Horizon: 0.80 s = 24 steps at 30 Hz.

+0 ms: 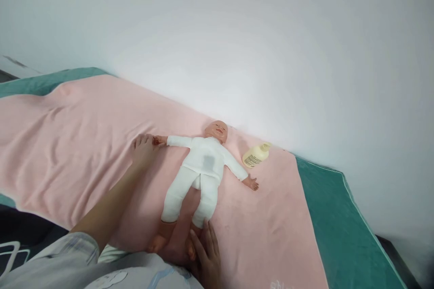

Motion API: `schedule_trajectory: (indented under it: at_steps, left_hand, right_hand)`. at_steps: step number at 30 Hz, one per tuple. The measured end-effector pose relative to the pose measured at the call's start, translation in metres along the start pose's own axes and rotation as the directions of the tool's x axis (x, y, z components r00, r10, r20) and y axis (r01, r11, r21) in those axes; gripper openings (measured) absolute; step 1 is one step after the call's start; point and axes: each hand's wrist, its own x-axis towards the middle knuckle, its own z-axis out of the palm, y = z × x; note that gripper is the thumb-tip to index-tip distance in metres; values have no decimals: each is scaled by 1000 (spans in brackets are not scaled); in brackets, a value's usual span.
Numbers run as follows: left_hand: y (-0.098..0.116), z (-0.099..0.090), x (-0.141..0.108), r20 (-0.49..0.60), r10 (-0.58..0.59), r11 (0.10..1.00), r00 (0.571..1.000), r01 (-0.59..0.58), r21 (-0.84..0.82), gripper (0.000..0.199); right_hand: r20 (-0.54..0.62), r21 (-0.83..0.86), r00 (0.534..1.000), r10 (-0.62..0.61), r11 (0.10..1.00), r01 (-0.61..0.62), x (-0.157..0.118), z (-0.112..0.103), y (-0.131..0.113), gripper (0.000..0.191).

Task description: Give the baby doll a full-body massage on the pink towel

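A baby doll (206, 158) with a white cloth body lies on its back on a pink blanket (264, 226), arms spread and head toward the wall. My left hand (144, 146) rests on the blanket beside the doll's hand at the left, fingers spread and bent a little, with nothing seen in them. Near the doll's foot at the bottom is my right hand (208, 250), its fingers apart and touching the lower leg. A pale yellow pump bottle (256, 156) lies tilted to the right of the doll's head.
A pale wall (217, 45) rises behind the blanket. Green cloth (342, 221) shows beneath the blanket at the right, and more at the far left. A dark object (27, 230) with white lines stands at the lower left.
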Motion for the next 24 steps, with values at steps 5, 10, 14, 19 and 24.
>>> schedule_trajectory:
  at_steps: [5,10,14,19,24]
  left_hand:
    - [13,-2,-6,-117,31,996,993,-40,-76,45]
    - [49,-8,-19,-363,162,903,918,-286,-320,36]
    - [83,-3,-36,-414,419,771,808,-558,-308,25]
    - [107,9,-53,-243,725,569,644,-759,-316,20]
    - [107,13,-54,-135,821,499,555,-812,-305,21]
  right_hand:
    - [26,33,999,27,999,-28,10,-8,7,49]
    - [-46,64,998,42,997,-39,51,-21,28,53]
    - [-76,123,996,52,992,-42,91,-27,45,53]
    - [-52,216,992,113,971,-99,122,-26,52,49]
    - [-22,260,986,163,954,-151,130,-25,53,49]
